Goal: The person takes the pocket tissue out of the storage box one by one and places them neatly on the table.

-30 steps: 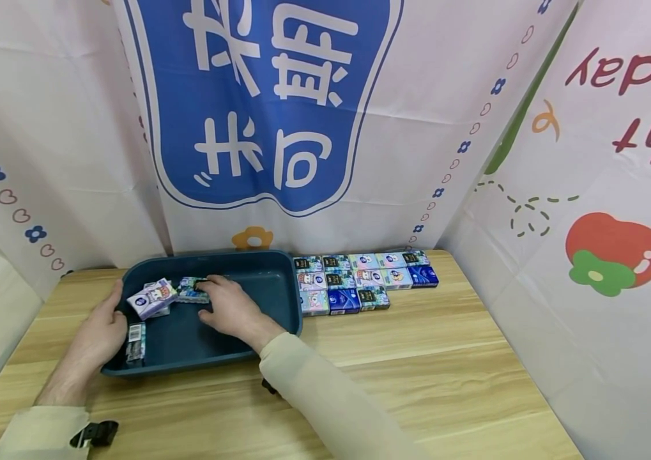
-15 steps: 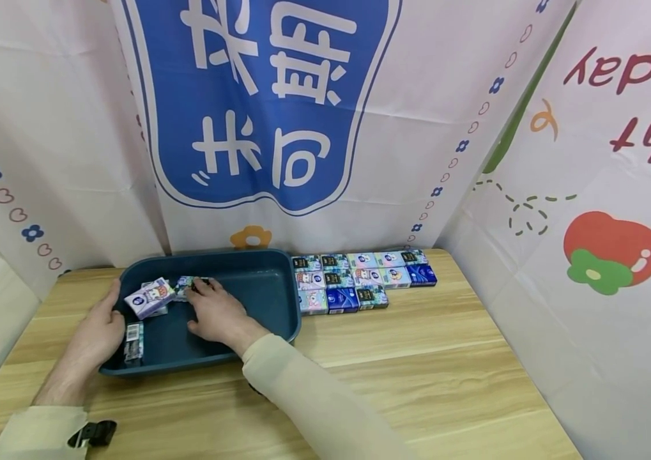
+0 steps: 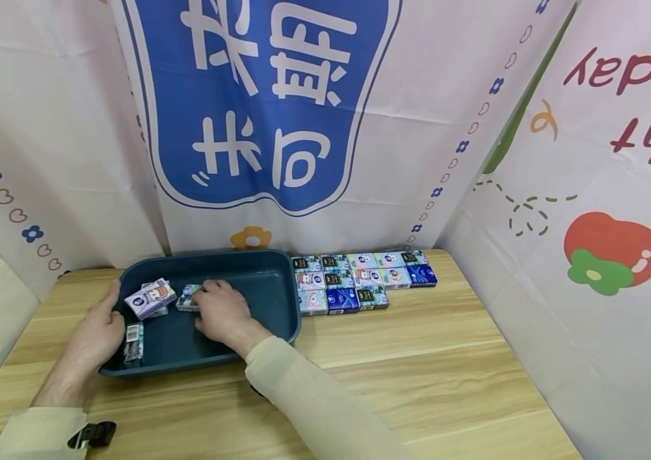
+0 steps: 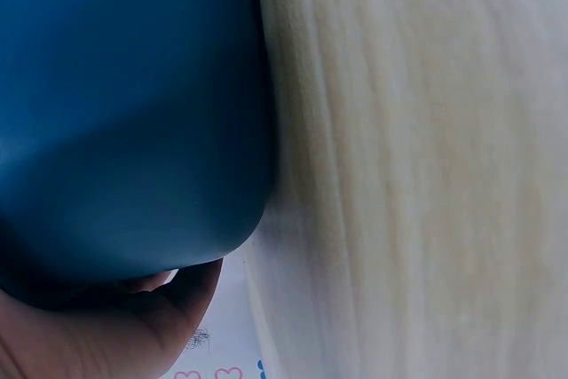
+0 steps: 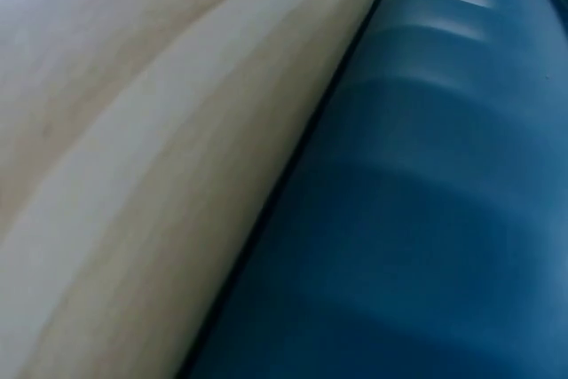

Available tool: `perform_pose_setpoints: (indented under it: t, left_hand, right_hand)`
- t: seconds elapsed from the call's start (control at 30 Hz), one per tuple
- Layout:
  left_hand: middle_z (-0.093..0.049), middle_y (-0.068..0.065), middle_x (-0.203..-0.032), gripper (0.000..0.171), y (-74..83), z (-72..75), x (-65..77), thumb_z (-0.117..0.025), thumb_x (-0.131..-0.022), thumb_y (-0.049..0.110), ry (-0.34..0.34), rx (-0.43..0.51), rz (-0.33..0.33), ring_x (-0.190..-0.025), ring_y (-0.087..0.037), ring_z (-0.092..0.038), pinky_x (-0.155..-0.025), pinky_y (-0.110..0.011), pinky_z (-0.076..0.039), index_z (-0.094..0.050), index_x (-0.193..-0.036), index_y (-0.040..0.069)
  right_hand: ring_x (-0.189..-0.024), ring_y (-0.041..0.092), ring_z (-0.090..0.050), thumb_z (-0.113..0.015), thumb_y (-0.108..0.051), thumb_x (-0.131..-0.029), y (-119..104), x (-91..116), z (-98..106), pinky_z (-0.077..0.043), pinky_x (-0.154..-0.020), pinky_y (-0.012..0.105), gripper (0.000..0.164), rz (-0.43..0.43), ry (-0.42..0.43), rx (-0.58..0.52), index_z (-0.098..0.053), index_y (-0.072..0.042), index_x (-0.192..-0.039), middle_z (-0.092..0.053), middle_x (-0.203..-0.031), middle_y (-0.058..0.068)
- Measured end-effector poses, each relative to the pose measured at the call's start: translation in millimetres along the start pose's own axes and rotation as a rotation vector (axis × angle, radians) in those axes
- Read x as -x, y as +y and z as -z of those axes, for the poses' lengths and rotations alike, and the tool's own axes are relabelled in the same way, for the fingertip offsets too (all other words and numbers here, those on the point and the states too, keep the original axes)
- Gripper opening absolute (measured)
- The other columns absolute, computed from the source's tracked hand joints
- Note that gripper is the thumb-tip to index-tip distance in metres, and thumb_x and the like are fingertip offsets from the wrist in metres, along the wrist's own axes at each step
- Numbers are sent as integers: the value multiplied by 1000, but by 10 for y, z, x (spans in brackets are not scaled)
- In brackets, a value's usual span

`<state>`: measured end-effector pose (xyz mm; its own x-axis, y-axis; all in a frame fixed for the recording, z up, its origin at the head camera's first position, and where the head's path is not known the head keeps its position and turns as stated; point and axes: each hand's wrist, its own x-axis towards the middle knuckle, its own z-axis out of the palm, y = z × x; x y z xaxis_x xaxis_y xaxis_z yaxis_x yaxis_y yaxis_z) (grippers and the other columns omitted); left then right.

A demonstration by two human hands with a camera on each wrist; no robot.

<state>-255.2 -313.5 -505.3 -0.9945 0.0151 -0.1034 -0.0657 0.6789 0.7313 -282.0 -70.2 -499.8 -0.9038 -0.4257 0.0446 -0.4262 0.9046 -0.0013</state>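
A dark teal plastic tub (image 3: 170, 358) stands on the table with a few small packs inside. My left hand (image 3: 97, 331) grips its left end; in the left wrist view the hand (image 4: 115, 330) curls round the tub's outer wall (image 4: 133, 175). Inside the tub, my right hand (image 3: 224, 313) holds a green-and-black patterned tissue pack (image 3: 188, 298) by its right end, and the fingers hide part of it. A purple-and-white tissue pack (image 3: 151, 298) lies tilted over another pack to the left. Near the front left corner is a pack with a barcode (image 3: 134, 342).
Rows of tissue packs (image 3: 341, 300) lie side by side against the tub's right end, by the back curtain (image 3: 405, 128). The wooden table (image 3: 417, 370) extends to the right and front. A printed curtain (image 3: 578, 332) closes off the right side.
My right hand shifts left, then its fingers close on the green-and-black tissue pack, which has slid slightly toward me. My left hand stays on the tub.
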Motion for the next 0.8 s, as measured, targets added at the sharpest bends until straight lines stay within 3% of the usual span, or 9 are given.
perform_pose_setpoints:
  t: [0.27,0.53,0.8]
  left_hand:
    - [11,-32,-172,64,-9,6,1,-17,-110,14,3,-13,-3,-156,-63,3,-123,-82,-6,13,-166,16]
    - [12,-32,-172,65,-4,12,5,-17,-109,15,-1,3,-7,-156,-63,5,-123,-82,-5,13,-166,18]
    - [12,-31,-172,65,-10,1,9,-18,-110,14,3,6,-16,-157,-63,5,-123,-82,-5,13,-167,17]
  right_hand:
    - [-114,9,-62,-75,-39,-97,19,6,-2,-59,-93,24,28,12,37,-12,-71,-45,-124,-62,-130,-16]
    - [-104,10,-56,-63,-21,-106,17,15,-13,-58,-86,21,32,21,35,-71,-72,-44,-127,-62,-134,-13]
    - [-93,8,-50,-78,-25,-96,81,57,51,-47,-83,19,26,65,-8,-114,-75,-39,-118,-63,-124,-14]
